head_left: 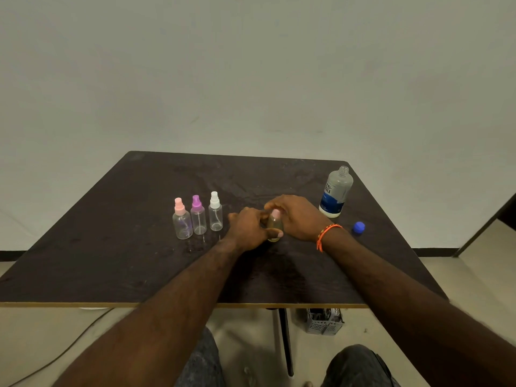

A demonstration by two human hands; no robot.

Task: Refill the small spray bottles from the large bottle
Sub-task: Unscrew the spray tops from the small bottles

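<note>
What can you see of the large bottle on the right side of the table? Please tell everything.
The large bottle stands upright near the far right corner of the dark table. Its body looks like clear plastic, with a white and blue label carrying dark letters. The neck is open: no cap is on it, and a blue cap lies on the table nearer the person. Neither hand touches the bottle. Its liquid level cannot be judged.
</note>
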